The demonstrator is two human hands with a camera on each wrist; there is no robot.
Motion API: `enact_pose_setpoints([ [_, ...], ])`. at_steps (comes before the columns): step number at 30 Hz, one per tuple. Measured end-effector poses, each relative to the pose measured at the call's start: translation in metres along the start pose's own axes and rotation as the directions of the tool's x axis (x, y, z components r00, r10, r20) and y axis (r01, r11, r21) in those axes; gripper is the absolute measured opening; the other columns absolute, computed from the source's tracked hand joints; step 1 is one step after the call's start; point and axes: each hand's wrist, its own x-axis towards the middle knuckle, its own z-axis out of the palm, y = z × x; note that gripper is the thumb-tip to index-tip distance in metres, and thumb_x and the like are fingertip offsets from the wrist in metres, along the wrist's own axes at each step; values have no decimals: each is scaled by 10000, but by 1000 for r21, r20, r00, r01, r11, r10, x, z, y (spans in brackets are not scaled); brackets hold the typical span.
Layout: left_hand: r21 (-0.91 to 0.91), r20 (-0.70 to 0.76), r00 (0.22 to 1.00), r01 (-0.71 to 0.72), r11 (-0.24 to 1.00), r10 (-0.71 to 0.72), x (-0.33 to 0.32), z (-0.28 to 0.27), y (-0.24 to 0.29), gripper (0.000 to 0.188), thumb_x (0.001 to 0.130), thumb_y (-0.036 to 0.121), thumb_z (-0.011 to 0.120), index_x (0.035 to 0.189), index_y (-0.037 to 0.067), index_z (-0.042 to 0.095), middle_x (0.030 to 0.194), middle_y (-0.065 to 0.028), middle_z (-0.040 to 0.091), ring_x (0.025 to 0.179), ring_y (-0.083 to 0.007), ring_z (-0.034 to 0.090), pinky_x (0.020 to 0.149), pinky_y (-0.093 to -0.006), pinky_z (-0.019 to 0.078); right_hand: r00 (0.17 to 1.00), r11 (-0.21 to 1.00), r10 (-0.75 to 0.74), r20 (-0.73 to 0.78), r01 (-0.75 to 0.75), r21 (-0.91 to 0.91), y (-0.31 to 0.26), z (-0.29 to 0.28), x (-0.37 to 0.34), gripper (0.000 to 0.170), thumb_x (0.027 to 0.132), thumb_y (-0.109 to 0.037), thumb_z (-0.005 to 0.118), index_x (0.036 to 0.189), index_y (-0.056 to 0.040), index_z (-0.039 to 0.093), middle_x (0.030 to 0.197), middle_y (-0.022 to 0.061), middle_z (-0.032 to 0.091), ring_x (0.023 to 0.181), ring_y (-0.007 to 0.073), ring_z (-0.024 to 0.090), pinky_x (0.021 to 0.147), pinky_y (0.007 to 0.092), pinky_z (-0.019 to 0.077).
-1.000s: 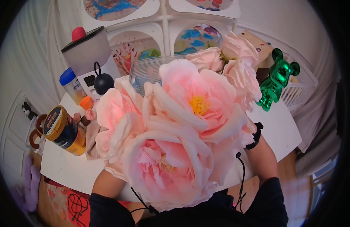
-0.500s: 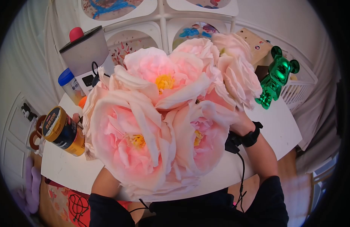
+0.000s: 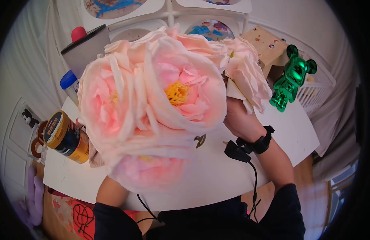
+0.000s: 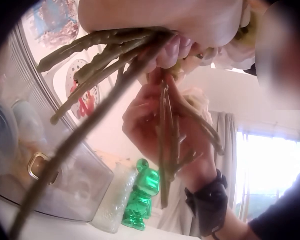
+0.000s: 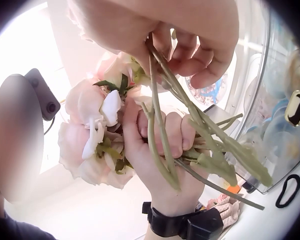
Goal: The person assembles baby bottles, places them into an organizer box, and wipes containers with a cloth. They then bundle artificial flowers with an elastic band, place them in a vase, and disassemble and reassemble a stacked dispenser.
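Observation:
A big bunch of pale pink flowers [image 3: 185, 94] with yellow centres fills the middle of the head view and covers my left hand there. In the right wrist view the left hand [image 5: 160, 167] shows, its fingers curled round the green stems [image 5: 200, 132] just below the blooms. My right hand [image 3: 243, 120], to the right of the bunch, holds a smaller cluster of pink flowers [image 3: 247, 74] by the stems. From the left wrist view, this right hand [image 4: 150, 125] has its fingers round several thin stems [image 4: 165, 150] that point downward.
On the white table [image 3: 289, 136] stand a shiny green bear figure [image 3: 289, 80] at right and a yellow-and-black tub [image 3: 67, 136] at left. A blue-lidded jar [image 3: 69, 82] is behind the tub. A clear storage box [image 4: 75, 190] shows in the left wrist view.
The large bunch has shifted up and to the left and turned, its blooms facing differently. My right hand, hidden by petals at first, has come into view beside it.

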Motion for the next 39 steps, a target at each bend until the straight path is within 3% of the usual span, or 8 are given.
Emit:
enact_pose_setpoints([
  [13,90,-18,999,-49,995,51,36,46,0,228,1064,156,656,1239,13,682,1033,-92,693,809,-119,589,745,-281,489,997,993,45,-59,-52,-110,12,-6,-10,194,1058,-182,665,1147,-14,704,1030,54,716,895,134,643,800,320,526],
  [16,115,-27,998,-58,992,61,40,60,4,228,1064,156,655,1240,13,682,1038,-93,694,813,-119,592,748,-281,491,983,899,-137,-124,70,-433,16,-7,-18,213,1046,-136,647,1209,-2,673,989,53,715,878,164,667,829,336,541],
  [18,131,-34,997,-62,989,67,40,65,5,229,1064,156,655,1240,13,681,1040,-94,695,816,-120,594,750,-281,492,955,859,255,-152,-296,-418,2,-11,-17,448,994,24,656,1437,-25,622,1430,95,662,1342,231,598,1097,406,518],
  [19,139,-37,997,-65,988,70,37,64,7,229,1064,156,655,1241,13,681,1042,-94,695,818,-120,595,750,-281,493,955,859,257,-151,-297,-418,1,-10,-16,448,994,24,656,1437,-25,622,1430,95,662,1342,231,598,1097,406,518],
  [24,178,-48,995,-82,981,92,60,77,-2,230,1064,156,655,1242,12,681,1049,-96,697,825,-121,600,755,-281,497,987,985,153,-52,-148,93,-1,1,-7,296,1014,-81,668,1289,27,652,1200,128,772,1062,219,765,891,347,595],
  [34,255,-62,988,-118,960,138,83,91,-13,232,1065,155,655,1245,12,680,1063,-101,700,839,-123,610,765,-281,505,924,919,376,76,-382,99,-6,-10,-5,380,993,-69,589,1368,-22,634,1322,95,705,1178,206,685,953,369,577],
  [37,279,-66,986,-132,951,156,80,92,-10,232,1065,155,655,1246,12,679,1068,-102,701,843,-123,613,767,-280,507,975,862,212,62,-217,458,5,-8,-4,313,936,27,557,1218,117,658,1161,216,740,1079,342,749,1011,465,624],
  [39,295,-68,984,-139,945,166,75,86,-11,233,1065,155,654,1246,11,679,1071,-103,701,846,-124,615,769,-280,508,974,893,212,74,-224,391,2,-7,-5,331,1021,-135,577,1324,-33,662,1239,55,724,1062,126,684,908,319,534],
])
